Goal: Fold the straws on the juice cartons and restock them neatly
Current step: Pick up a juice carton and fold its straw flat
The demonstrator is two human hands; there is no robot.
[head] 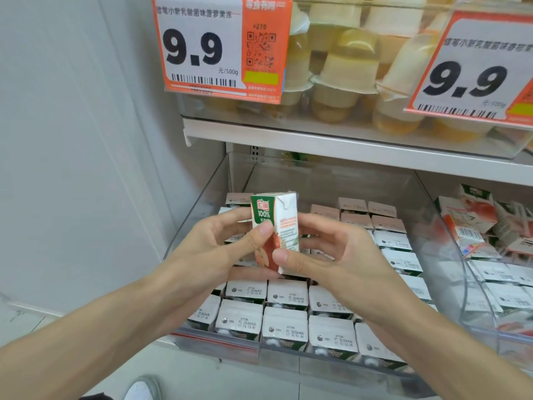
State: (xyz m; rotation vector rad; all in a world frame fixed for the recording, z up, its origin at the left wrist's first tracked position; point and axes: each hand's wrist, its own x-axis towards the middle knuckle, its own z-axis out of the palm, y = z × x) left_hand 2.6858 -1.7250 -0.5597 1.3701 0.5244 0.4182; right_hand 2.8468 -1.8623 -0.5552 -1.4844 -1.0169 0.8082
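A small green, white and red juice carton [278, 223] stands upright in the air above the clear shelf bin [202, 203]. My left hand [213, 246] grips its left side, thumb pressed on the front face. My right hand [326, 249] pinches its lower right edge with thumb and fingers curled behind. The straw is not clearly visible; a wrapped strip shows at the carton's top back edge. Rows of several identical cartons [285, 313] stand upright in the bin below my hands, white tops with date codes up.
A second clear bin [490, 319] at the right holds more cartons, some lying jumbled on top [473, 226]. Above, a white shelf [331, 145] carries jelly cups [343, 70] and orange price tags [219, 44]. A white wall panel stands at the left.
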